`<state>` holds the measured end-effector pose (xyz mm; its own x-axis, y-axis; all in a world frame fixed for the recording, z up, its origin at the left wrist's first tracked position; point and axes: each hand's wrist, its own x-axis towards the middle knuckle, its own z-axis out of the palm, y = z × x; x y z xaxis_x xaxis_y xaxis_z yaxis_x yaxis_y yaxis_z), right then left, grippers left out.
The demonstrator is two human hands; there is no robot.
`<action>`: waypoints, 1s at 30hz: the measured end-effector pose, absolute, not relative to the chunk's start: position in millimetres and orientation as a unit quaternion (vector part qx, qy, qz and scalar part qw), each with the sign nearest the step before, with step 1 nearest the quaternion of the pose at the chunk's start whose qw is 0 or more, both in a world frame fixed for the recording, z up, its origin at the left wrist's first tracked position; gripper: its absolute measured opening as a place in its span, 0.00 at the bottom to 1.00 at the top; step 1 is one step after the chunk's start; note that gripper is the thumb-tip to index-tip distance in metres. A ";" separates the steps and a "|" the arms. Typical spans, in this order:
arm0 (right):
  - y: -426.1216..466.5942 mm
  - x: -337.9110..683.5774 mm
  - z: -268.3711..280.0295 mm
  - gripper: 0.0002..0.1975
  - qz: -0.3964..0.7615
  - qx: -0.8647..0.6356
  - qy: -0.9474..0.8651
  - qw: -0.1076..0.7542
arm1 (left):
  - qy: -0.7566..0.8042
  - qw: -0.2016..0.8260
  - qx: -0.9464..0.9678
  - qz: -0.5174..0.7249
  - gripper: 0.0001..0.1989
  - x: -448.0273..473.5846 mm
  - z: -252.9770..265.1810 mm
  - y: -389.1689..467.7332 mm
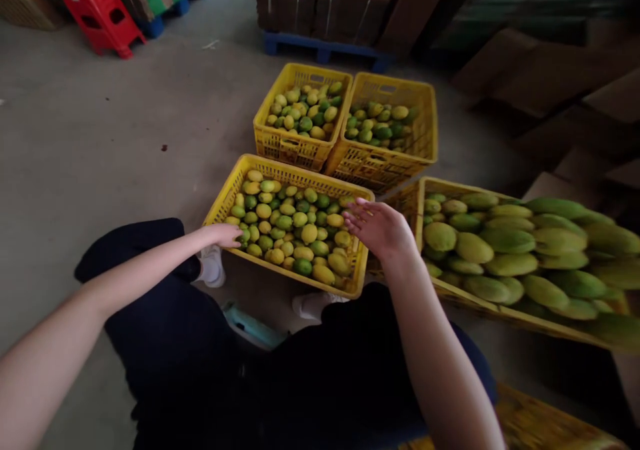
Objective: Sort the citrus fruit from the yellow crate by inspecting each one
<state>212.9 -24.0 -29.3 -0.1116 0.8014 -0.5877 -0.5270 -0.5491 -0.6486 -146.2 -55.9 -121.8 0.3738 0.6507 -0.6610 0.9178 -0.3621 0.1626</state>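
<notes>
right of the near crate [305,178] stands the big-fruit crate [411,203], heaped with oblong green-yellow fruit [507,240]. the near crate sits on the floor before the person, spread with small green and yellow fruit [284,222]; its long axis runs left to right, right end angled closer. behind it, the back-left crate [287,147] looks fuller of small fruit than the back-right crate [425,123]. the right hand [383,229], fingers spread and released, is at its right end; the left hand [223,235] is at its front-left corner, whether grasping i cannot tell.

Left grip [227,235], right grip [380,229] at opposite ends of front crate [300,175]; yellow-green fruit [285,223] inside.
</notes>
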 end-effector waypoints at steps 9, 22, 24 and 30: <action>-36.4 235.8 -10.1 0.03 0.709 -0.410 -0.132 0.558 | 0.435 0.224 0.860 -0.143 0.30 12.2 -160.0 -21.9; -43.5 233.9 -11.1 0.03 0.697 -0.444 -0.110 0.552 | 0.444 0.427 0.772 0.156 0.27 36.3 -174.0 1.0; -46.3 226.9 -13.9 0.02 0.679 -0.475 -0.082 0.554 | 0.420 0.454 0.749 0.237 0.27 40.0 -147.6 9.4; -58.3 196.4 -3.9 0.14 0.724 -0.393 -0.042 0.566 | 0.240 0.504 0.791 0.250 0.39 36.3 -8.1 28.4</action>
